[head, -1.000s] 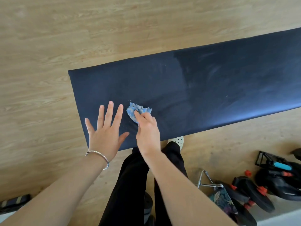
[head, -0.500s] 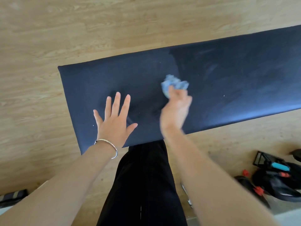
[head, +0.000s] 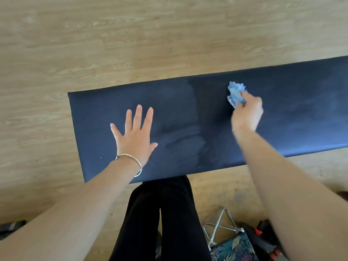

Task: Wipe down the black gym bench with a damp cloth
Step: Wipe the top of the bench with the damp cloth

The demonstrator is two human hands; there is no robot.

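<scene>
1. At far L, bottom corner: 1 dark strapped item (head: pixel 9 227) on wood floor (head: pixel 131 34), cut off by frame edge; type cannot be told.
2. L-centre to R edge: 1 black gym bench (head: pixel 105 110). Long pad runs L to R across the view. L end visible, R end out of frame. 1 small white speck (head: pixel 101 157) on pad near front L corner.
3. L part of pad: 1 left hand (head: pixel 135 136), palm down, flat on pad. Fingers straight; index, middle and ring slightly apart; little finger and thumb splayed wide. Holds nothing. 1 silver bangle (head: pixel 131 160) at wrist.
4. Just R of that hand: patch of pale wipe streaks (head: pixel 184 144) on pad.
5. Centre bottom: 2 legs in black trousers (head: pixel 163 213), at bench's near edge.
6. R of centre: 1 blue cloth (head: pixel 236 95), crumpled, on pad top near far edge, well apart from left hand.
7. Same spot: 1 right hand (head: pixel 246 115), blurred. Fingers curled round cloth from its near side, gripping it; most of wad sticks out past fingertips. Single finger positions cannot be told.
8. Bottom R, floor: 1 metal-tube frame (head: pixel 220 225); 1 leaf-print fabric piece (head: pixel 233 247) touching it; black gear w/ red parts (head: pixel 263 234), partly behind R forearm, qty cannot be told.
</scene>
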